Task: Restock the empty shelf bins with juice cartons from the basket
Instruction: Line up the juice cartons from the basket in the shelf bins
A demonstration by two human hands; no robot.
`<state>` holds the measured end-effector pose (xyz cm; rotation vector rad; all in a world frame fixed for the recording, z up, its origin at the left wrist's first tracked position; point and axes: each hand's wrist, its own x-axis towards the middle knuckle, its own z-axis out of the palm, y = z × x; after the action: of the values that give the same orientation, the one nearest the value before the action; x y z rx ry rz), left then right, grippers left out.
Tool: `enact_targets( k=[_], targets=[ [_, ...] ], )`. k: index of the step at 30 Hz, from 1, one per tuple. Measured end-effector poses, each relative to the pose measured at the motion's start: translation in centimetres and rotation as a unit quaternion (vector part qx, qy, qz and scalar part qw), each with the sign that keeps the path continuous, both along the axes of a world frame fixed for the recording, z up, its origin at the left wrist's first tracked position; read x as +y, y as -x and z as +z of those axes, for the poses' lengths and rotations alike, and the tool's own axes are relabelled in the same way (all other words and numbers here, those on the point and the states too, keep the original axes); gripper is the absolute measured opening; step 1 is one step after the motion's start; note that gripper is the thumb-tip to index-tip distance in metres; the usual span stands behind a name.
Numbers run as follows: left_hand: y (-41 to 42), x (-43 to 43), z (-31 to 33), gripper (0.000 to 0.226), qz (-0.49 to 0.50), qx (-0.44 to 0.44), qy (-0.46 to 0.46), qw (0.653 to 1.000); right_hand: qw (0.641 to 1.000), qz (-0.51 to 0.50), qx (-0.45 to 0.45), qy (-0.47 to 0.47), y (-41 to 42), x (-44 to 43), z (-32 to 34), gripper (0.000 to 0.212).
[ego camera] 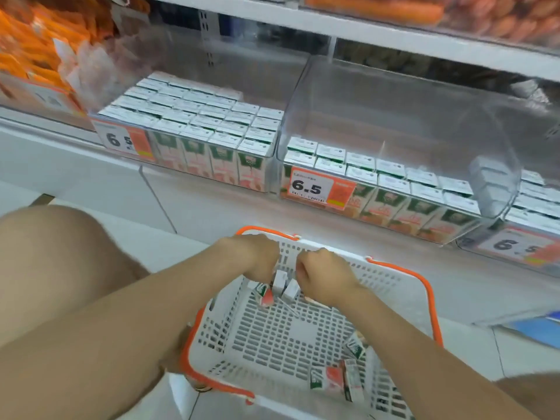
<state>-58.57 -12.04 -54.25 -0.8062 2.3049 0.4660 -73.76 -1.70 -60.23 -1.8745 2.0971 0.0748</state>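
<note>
The pick-up step is in hand. Both hands are reaching into the far end of the basket (pixel 381 277), which is sitting on the floor below the shelf. The left hand (pixel 257 257) is curling downward, its grip closing on the gathered cartons (pixel 280 283), with one red-and-green box poking out beneath the knuckles. The right hand (pixel 322 278) is curling too, its grip pinching a white-sided box of the same cluster from the other side. Motion blur and the backs of the hands are hiding the fingertips, so each grip only appears to be holding firmly, and how many boxes each is carrying cannot be told.

A few loose cartons (pixel 333 378) are lying tumbled in the near right corner of the basket, well apart from the hands. On the shelf, the left bin (pixel 271 168) is standing full. The middle bin (pixel 394 101) is showing stocked rows along its front and bare space behind them.

The next move is likely asking for the cluster to be lifted clear of the basket's far wall and carried up over the middle bin's front lip. The boxes would then go in upright behind the existing rows. Squeezing the boxes together between both grips should be keeping the small cartons from slipping on the way up.
</note>
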Motion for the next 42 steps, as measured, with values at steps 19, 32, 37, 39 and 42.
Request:
enact_targets(
  k=[19, 32, 37, 39, 42],
  targets=[
    [0.6, 0.6, -21.3, 0.050, 0.268, -0.002, 0.045, 0.962, 0.989, -0.099, -0.071, -0.082, -0.6, -1.4, -17.3, 0.066],
    [0.9, 1.4, -16.3, 0.040, 0.269, 0.033, 0.061, 0.961, 0.861, -0.239, -0.439, -0.094, 5.1, 1.8, -11.8, 0.056],
    [1.1, -0.3, -10.1, 0.033, 0.264, 0.020, -0.089, 0.960, 0.822, -0.272, -0.498, -0.050, 4.6, 2.2, -6.1, 0.039],
    [1.1, -0.9, -7.0, 0.027, 0.249, 0.031, -0.112, 0.961, 0.833, -0.260, -0.488, -0.016, 3.9, 2.1, -3.6, 0.026],
    [1.5, -1.4, -1.9, 0.025, 0.216, 0.050, -0.135, 0.966, 0.861, -0.210, -0.462, 0.033, 3.0, 1.9, 0.7, 0.022]
  ],
)
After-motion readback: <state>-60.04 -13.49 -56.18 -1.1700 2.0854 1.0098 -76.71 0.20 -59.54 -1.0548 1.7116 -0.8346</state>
